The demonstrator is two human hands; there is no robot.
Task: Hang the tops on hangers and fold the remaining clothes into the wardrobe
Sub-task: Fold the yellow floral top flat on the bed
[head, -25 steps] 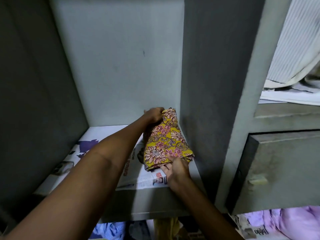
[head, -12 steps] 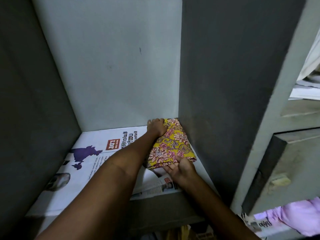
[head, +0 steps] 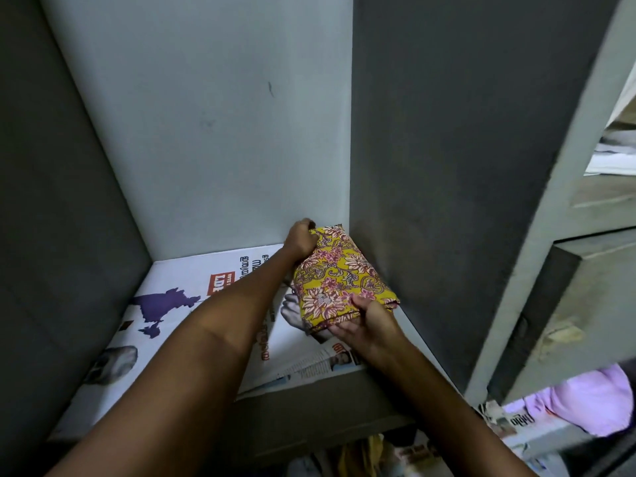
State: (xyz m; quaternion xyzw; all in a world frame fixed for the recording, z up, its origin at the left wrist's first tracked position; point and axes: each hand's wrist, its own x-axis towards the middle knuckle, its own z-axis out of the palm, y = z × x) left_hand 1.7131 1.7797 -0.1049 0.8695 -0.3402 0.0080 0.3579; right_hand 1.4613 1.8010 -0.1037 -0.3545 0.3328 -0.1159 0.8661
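A folded yellow cloth with a red and white floral print (head: 339,277) lies on the wardrobe shelf (head: 330,390), tucked into the back right corner against the grey side wall. My left hand (head: 301,237) grips its far end near the back wall. My right hand (head: 368,320) holds its near edge, thumb on top and fingers underneath. Newspaper (head: 172,304) lines the shelf under the cloth.
Grey wardrobe walls close the compartment at left (head: 69,201), back and right (head: 447,166). A drawer (head: 568,321) sits in the section to the right. Purple cloth (head: 592,404) lies on a lower right shelf, and other clothes show below the shelf's front edge.
Both hands have pushed the folded cloth deeper into the back right corner and lowered it onto the newspaper. The view has moved closer to the shelf.
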